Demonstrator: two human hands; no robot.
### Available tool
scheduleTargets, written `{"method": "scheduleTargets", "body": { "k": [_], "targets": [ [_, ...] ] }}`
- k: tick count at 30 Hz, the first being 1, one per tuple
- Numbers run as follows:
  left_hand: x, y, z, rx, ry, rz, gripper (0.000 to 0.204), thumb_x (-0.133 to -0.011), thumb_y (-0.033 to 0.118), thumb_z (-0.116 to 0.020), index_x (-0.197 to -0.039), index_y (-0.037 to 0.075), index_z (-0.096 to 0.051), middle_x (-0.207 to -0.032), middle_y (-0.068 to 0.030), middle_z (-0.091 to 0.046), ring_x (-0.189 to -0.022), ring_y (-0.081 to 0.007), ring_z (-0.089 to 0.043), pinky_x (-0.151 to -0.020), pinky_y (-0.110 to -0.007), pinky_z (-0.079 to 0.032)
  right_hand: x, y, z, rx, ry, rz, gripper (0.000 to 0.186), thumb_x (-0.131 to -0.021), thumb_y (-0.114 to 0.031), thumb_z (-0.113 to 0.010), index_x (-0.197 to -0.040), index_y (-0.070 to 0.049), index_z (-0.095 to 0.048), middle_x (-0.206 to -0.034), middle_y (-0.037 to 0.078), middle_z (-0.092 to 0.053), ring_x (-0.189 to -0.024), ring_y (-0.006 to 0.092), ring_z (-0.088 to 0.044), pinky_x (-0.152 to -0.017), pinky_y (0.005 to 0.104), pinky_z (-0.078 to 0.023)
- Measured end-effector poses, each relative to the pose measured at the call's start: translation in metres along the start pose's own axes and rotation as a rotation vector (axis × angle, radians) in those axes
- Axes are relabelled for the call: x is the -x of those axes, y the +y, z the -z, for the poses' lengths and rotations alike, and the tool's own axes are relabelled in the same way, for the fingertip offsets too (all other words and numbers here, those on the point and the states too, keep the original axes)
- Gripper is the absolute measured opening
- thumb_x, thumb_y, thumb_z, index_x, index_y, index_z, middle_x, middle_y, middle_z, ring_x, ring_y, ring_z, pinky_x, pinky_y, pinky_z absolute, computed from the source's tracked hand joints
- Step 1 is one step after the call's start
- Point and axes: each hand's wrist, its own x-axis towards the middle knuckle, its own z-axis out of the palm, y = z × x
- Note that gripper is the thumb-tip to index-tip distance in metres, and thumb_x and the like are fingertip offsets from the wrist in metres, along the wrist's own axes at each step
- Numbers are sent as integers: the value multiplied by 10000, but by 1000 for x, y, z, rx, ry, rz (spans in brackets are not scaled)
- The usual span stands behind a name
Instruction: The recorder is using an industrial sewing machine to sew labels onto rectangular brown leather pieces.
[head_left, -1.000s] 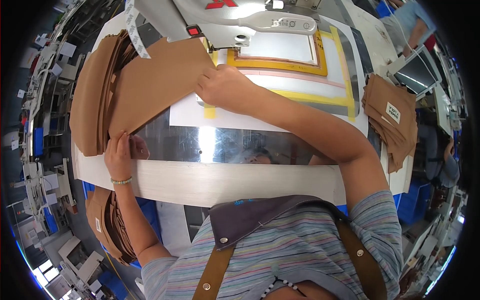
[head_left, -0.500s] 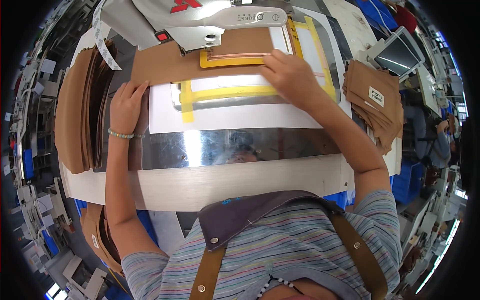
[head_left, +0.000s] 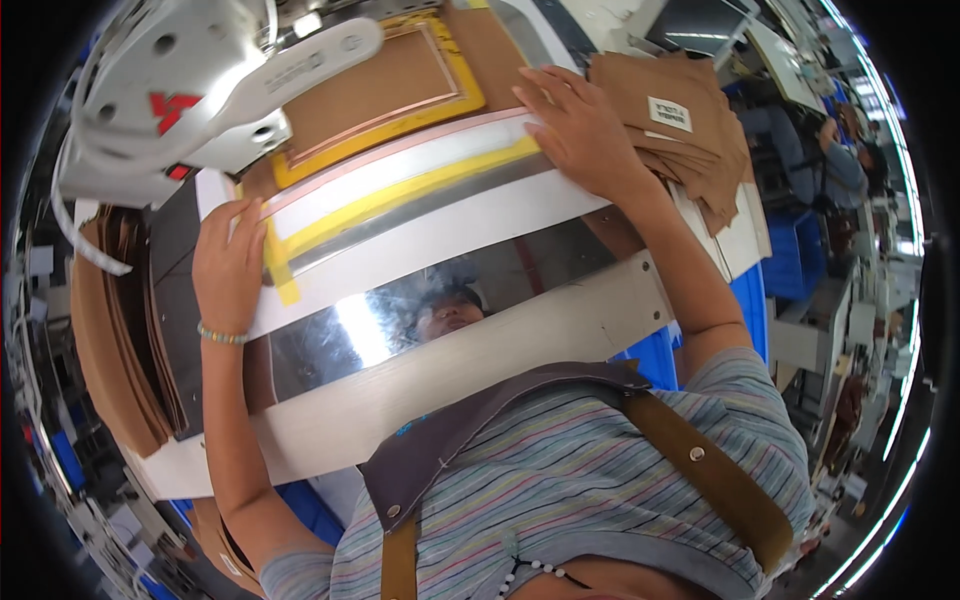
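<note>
A brown sheet [head_left: 370, 85] lies flat by the machine head. Over it rests a yellow rectangular frame [head_left: 472, 88] with a copper-coloured inner edge. Below them is a white template panel [head_left: 395, 168], edged with pink and yellow tape [head_left: 400, 207]. My left hand [head_left: 228, 262] lies at the panel's left corner, fingers stretched out, fingertips by the end of the pink edge. At the panel's right end is my right hand [head_left: 580, 135], its fingers spread over the brown sheet's near right corner. Neither hand shows anything gripped.
A white sewing machine head [head_left: 190, 70] with a long light bar overhangs the upper left. Brown pieces stand stacked at the left [head_left: 110, 330]; another brown stack [head_left: 700, 150] with a white label lies right. A shiny metal plate [head_left: 550, 255] borders the pale table edge [head_left: 520, 325].
The view has turned and shifted. My right hand has let go of the yellow frame's near right side and spread its fingers. Frame and brown sheet now lie farther off, baring more of the panel.
</note>
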Motion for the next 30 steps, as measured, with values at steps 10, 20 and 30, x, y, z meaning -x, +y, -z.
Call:
{"method": "scheduleTargets", "body": {
  "k": [10,20,30],
  "targets": [
    [9,9,-5,-16,-90,182,482,-1039,266,-647,-1484,83,-625,-1629,-130,-506,-1536,-404,-390,-1259,-513,-323,26,-2,-15,-69,-146,-154,606,-1116,-539,-440,-1533,-117,-564,-1665,140,-407,-1574,374,-281,-1286,616,-164],
    [9,12,-6,38,-19,195,431,-1024,224,-672,-1426,67,-667,-1570,-145,-566,-1507,-383,-442,-1231,-497,-368,26,2,-12,-64,-138,-188,565,-1115,-522,-459,-1540,-169,-575,-1671,120,-415,-1593,359,-257,-1296,598,-157],
    [2,15,7,57,121,194,582,-967,184,-737,-1512,59,-575,-1534,-189,-576,-1398,-394,-541,-1156,-463,-443,21,0,-15,-157,-123,-214,517,-1112,-438,-491,-1556,-185,-562,-1687,135,-392,-1588,363,-282,-1288,604,-163]
  ]
}}
